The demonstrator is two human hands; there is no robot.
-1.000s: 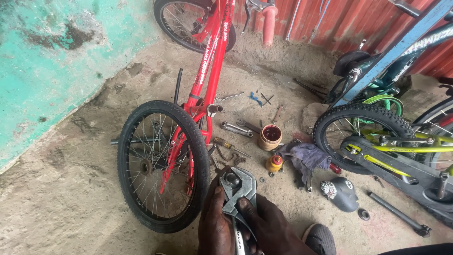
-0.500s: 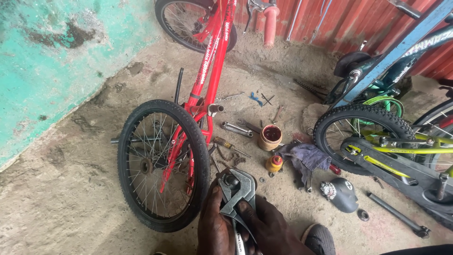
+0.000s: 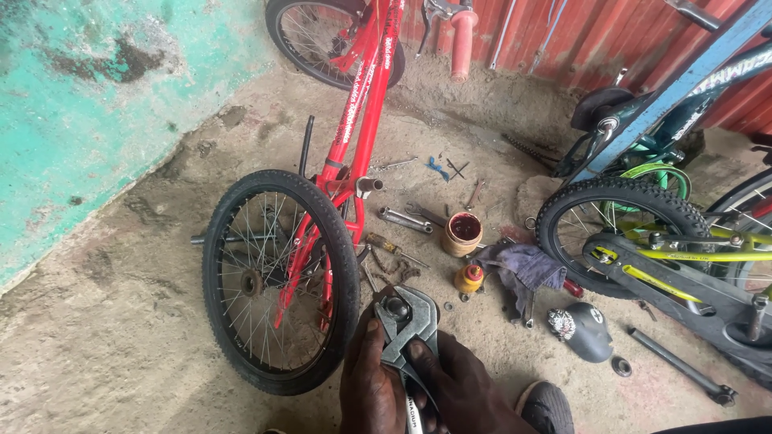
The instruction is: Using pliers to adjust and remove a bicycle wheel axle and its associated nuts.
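Note:
Both my hands are low in the middle of the head view. My left hand [image 3: 371, 384] and my right hand [image 3: 462, 388] wrap the handles of grey adjustable pliers [image 3: 406, 329]. The pliers' jaws clamp a small dark round part [image 3: 396, 307]. Just left of them an upside-down red bicycle [image 3: 354, 137] lies on the dirt floor, its black spoked wheel [image 3: 277, 281] nearest my left hand.
Wrenches [image 3: 404, 219], a screwdriver [image 3: 392, 247], a red-stained tin can [image 3: 463, 233], a small yellow bottle [image 3: 469, 279], a grey rag [image 3: 523, 268] and a dark cap [image 3: 585, 329] lie on the floor. A yellow-and-black bicycle [image 3: 667, 257] stands right, a blue frame [image 3: 683, 80] behind it. A green wall [image 3: 88, 104] rises at left.
My hands and the pliers have shifted slightly, with the grip on the small part kept. Nothing else moved.

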